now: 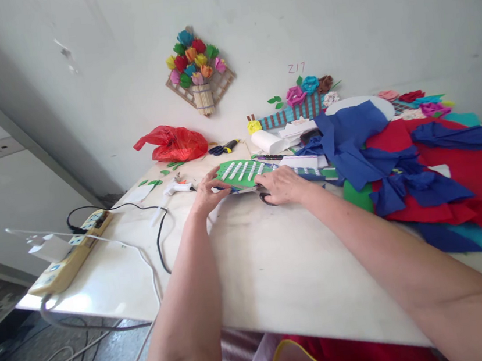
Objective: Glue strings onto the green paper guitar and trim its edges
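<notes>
Works with both bare hands at a white table (pixel 269 270), forearms extended from its near edge. Holds a green panel (pixel 232 173) marked with white diagonal strips, located near the middle of the table, between both hands. Left hand (pixel 211 192): grasping the near left corner of the panel between thumb and fingers. Right hand (pixel 283 184): grasping the near right edge, fingers curled; underside of grip hidden. Just below right hand: a black loop-shaped handle (pixel 267 200); cannot tell whether touched.

Left of left hand, near but apart: a white glue gun (pixel 177 187). Farther back: a red plastic bag (pixel 179 145), with a black-and-yellow hand tool (pixel 231 146) just beside. Behind the panel: a white paper roll (pixel 266 141). At the left side of the table: a cream power strip (pixel 55 277) bearing a white adapter (pixel 51 249). Right of right hand: blue sheets (pixel 349 129) heaped over red sheets (pixel 477 172). On the wall behind: a multicoloured flower arrangement (pixel 192 63).
</notes>
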The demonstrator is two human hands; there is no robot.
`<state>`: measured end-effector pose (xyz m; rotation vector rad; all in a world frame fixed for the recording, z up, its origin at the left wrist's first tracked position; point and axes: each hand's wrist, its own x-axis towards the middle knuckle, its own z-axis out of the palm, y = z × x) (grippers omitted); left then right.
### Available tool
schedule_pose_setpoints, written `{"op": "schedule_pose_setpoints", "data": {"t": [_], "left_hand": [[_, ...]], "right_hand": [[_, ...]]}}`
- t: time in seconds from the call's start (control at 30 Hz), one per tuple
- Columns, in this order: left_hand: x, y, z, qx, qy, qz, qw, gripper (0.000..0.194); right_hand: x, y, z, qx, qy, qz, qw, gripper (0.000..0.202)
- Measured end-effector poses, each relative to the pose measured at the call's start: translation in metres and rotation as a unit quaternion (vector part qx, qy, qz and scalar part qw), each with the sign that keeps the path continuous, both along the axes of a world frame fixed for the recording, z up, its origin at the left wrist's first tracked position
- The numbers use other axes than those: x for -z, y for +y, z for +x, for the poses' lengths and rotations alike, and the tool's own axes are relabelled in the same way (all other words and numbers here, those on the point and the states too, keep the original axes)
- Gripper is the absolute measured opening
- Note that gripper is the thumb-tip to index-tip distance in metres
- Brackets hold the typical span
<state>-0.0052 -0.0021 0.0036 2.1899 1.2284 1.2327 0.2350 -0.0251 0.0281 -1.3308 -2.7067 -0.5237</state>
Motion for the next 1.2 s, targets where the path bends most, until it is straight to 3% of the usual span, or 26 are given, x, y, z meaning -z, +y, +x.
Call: {"op": "schedule_pose_setpoints", "data": {"t": [0.83, 1.2], "left_hand": [[0.002, 0.000, 0.004, -0.008, -0.031, 0.006, 0.999, 0.009], [-0.001, -0.004, 0.007, 0.020, -0.035, 0.010, 0.999, 0.013]], "right_hand": [[-0.003, -0.005, -0.008, 0.003, 0.023, -0.004, 1.000, 0.040], [-0.001, -0.006, -0.016, -0.010, 0.028, -0.011, 0.999, 0.042]]}}
